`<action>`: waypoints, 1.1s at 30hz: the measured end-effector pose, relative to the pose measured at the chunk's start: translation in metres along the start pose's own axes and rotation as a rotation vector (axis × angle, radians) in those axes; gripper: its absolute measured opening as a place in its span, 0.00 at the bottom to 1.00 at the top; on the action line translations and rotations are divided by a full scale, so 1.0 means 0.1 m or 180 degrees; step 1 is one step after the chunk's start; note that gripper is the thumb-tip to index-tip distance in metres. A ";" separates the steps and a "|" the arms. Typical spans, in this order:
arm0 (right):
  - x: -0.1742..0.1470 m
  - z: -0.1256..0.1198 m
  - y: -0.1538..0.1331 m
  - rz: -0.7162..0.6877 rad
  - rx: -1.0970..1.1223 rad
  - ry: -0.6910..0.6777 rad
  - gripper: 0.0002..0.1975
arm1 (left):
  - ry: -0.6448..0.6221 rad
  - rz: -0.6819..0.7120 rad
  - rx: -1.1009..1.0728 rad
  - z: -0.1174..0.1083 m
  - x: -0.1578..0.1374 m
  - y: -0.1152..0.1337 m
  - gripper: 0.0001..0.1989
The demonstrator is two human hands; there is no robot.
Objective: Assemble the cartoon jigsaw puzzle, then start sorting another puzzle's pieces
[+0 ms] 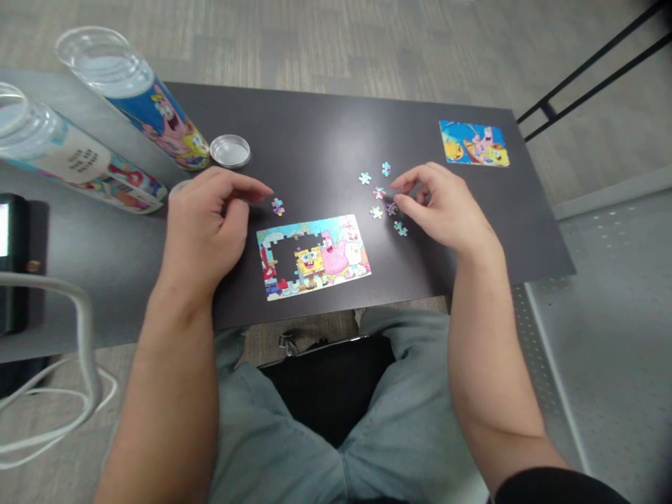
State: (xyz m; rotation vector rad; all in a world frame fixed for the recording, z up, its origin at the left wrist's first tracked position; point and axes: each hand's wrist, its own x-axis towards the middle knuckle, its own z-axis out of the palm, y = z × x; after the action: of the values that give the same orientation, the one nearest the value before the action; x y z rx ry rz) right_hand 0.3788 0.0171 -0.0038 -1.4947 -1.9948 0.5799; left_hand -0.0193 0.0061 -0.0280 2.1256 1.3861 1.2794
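Jigsaw puzzle (339,259): thin, flat rectangle of interlocking printed pieces, lying on the dark, smooth counter (294,133) directly in front of me, between my hands. Left of its middle is an irregular gap with knobbed and notched edges, dark inside. Single loose piece (278,206) just beyond the puzzle's far left part, lobed outline, purple and yellow print. Six more small, lobed loose pieces (376,212) lie scattered near the right hand, some pale blue, others multicoloured.

Orientation: the puzzle's long axis runs left to right, slightly skewed, right end farther from me. Printed figures stand upright from my side, heads away, feet toward me.

Left hand (206,220): forefinger stretched toward the single piece, tip just beside it; thumb bent below, apart from the forefinger; nothing visible in the grip. Right hand (444,203): thumb and forefinger parted, tips beside the scattered pieces, nothing seen pinched; cannot tell whether the thumb touches the nearest piece.

Also on the counter: shallow, shiny round lid (229,151), beside a clear-topped printed cylinder (171,122).
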 end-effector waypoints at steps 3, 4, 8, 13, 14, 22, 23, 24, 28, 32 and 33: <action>0.04 0.10 0.06 0.0087 -0.0095 0.0152 0.09 | 0.0038 -0.0041 0.0036 0.00 0.00 0.00 0.13; 0.05 0.15 0.06 0.0096 -0.0111 0.0160 0.09 | 0.0058 -0.0032 0.0055 0.00 0.00 -0.01 0.12; 0.08 0.31 0.03 0.0067 -0.0137 0.0154 0.09 | 0.0042 -0.0028 0.0193 0.00 0.00 -0.02 0.10; 0.09 0.28 0.02 -0.0015 -0.0225 -0.0047 0.11 | -0.0130 -0.0210 0.0537 -0.04 -0.01 0.11 0.14; 0.09 0.26 0.03 -0.0018 -0.0240 -0.0070 0.13 | -0.0191 -0.0289 0.0628 -0.04 -0.01 0.14 0.15; 0.21 0.36 0.01 0.0197 -0.0338 0.0210 0.13 | -0.0222 -0.0311 0.0656 -0.05 -0.02 0.20 0.15; 0.23 0.40 -0.01 0.0203 -0.0376 0.0196 0.13 | -0.0236 -0.0326 0.0641 -0.05 -0.02 0.21 0.15; 0.26 0.43 -0.03 0.0193 -0.0407 0.0164 0.12 | -0.0254 -0.0349 0.0626 -0.05 -0.01 0.21 0.15; 0.31 0.50 -0.10 0.0027 -0.0462 -0.0007 0.11 | -0.0303 -0.0414 0.0539 -0.05 0.01 0.25 0.13; 0.30 0.50 -0.12 -0.0131 -0.0521 -0.0101 0.16 | -0.0320 -0.0394 0.0551 -0.05 0.00 0.23 0.13; 0.30 0.50 -0.11 -0.0142 -0.0511 -0.0078 0.16 | -0.0334 -0.0382 0.0578 -0.05 0.00 0.21 0.13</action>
State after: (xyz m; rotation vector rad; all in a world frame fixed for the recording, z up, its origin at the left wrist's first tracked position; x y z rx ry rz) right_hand 0.3312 0.0424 -0.0279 -1.5384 -2.1310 0.4300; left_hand -0.0113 -0.0054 -0.0110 2.1523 1.6112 1.0168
